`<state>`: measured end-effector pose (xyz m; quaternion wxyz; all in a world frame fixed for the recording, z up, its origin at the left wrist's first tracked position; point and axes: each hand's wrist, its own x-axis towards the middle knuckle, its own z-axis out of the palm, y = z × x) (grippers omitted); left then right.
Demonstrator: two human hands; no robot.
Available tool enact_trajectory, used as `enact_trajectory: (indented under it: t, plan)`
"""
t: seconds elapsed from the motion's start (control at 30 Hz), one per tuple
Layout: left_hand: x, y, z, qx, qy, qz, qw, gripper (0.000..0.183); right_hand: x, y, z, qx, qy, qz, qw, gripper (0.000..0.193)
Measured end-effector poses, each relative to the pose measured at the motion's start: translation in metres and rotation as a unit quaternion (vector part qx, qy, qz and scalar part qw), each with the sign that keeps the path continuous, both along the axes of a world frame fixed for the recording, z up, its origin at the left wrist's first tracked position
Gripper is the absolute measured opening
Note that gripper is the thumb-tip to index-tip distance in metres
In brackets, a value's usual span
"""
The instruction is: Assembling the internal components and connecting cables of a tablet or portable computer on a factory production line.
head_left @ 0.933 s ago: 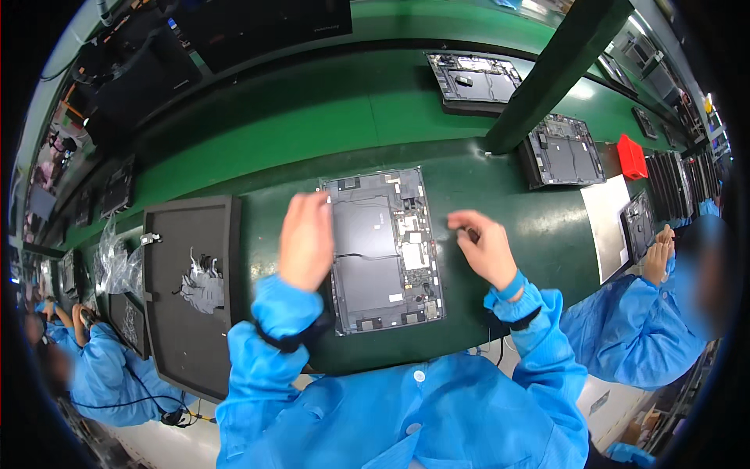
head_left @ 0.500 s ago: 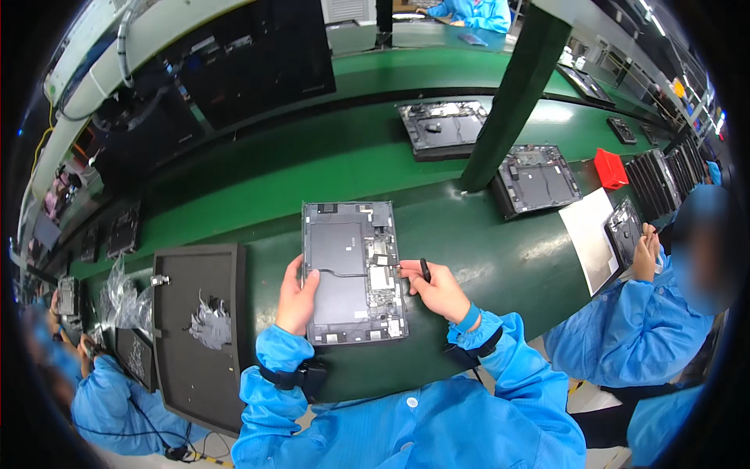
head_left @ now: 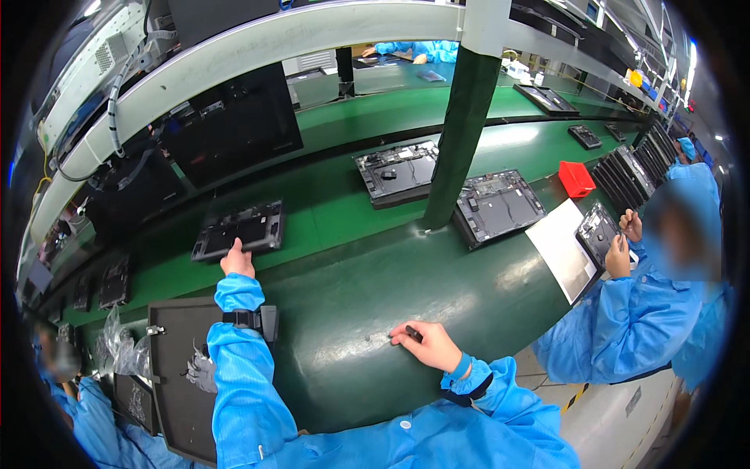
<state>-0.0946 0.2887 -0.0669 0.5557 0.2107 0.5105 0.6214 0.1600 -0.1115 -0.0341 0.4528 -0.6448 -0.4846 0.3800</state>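
My left hand [head_left: 238,259] reaches far forward with its fingers closed on the near edge of a dark laptop chassis [head_left: 241,227]. That chassis is over the green belt, and its own details are somewhat blurred. Near the middle of the bench, my right hand [head_left: 431,346] is curled round a small black pen-like tool [head_left: 413,334]. The tool's tip is hidden by the fingers. Below the right hand lies the bare green bench top [head_left: 351,313].
A black tray [head_left: 183,406] with grey scraps stands at left, beside clear plastic bags [head_left: 125,344]. A green post [head_left: 462,133] rises between two more open chassis [head_left: 398,170] [head_left: 500,205]. At right, a co-worker [head_left: 625,313] handles another chassis near a red bin [head_left: 576,179].
The chassis has gone from the bench in front of me to the belt at the far left, carried by my left hand. My right hand has left its edge, still holding the black tool.
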Motion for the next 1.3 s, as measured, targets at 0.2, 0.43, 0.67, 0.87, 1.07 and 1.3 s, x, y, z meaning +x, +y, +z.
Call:
enact_trajectory:
  t: [0.2, 0.43, 0.67, 0.87, 1.07, 1.3]
  plan:
    - [0.03, -0.073, 0.024, -0.065, 0.051, -0.13, 0.988, 0.033, 0.004, -0.007, -0.007, 0.007, -0.06, 0.03, 0.998, 0.021]
    - [0.16, -0.075, 0.044, 0.06, 0.123, -0.471, 0.871, 0.036, 0.006, -0.004, -0.009, -0.019, -0.044, 0.022, 0.999, 0.022]
    - [0.298, -0.019, 0.002, 0.105, 0.576, -0.369, 0.721, 0.048, 0.004, -0.001, -0.008, -0.027, -0.01, -0.018, 0.999, 0.017]
    - [0.343, -0.04, -0.004, 0.037, 0.533, -0.263, 0.804, 0.042, 0.003, 0.0, -0.004, -0.041, -0.003, -0.036, 0.998, 0.013]
    - [0.321, -0.035, 0.014, 0.111, 0.313, -0.256, 0.908, 0.028, 0.005, 0.002, -0.003, -0.054, -0.009, -0.038, 0.998, 0.015]
    - [0.179, -0.016, 0.04, 0.301, 0.346, -0.115, 0.881, 0.024, 0.02, -0.006, 0.003, -0.054, 0.167, -0.031, 0.984, 0.017]
